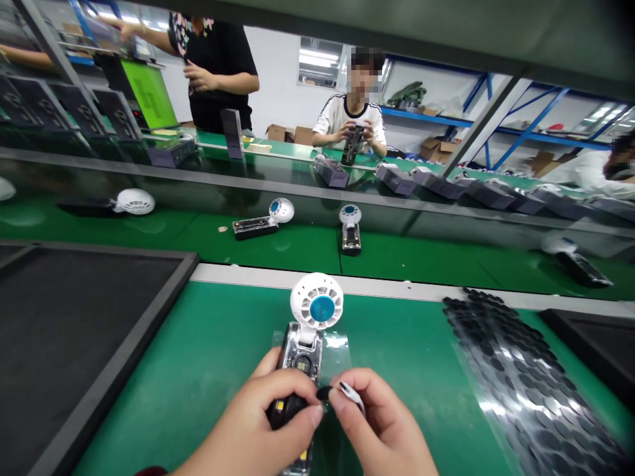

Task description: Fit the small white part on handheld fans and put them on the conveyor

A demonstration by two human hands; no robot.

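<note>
A handheld fan [316, 301] with a white round head, blue centre and clear-and-black body lies on the green bench in front of me. My left hand [270, 413] is closed around its body, thumb and forefinger brought together near a small black piece [325, 393]. My right hand [380, 423] is closed, its thumb and forefinger pinching that black piece, which looks like a round sticker. A slim white object with a dark tip [351, 395] also sits in my right hand; its kind is unclear. A clear plastic sheet [337, 354] lies under the fan.
Sheets of round black stickers [526, 370] lie at right. Black trays [84, 344] flank the bench. Beyond its metal edge, a green conveyor [198, 231] carries several fans [350, 231]. Grey boxes [331, 172] line a shelf; a person [352, 119] opposite holds one.
</note>
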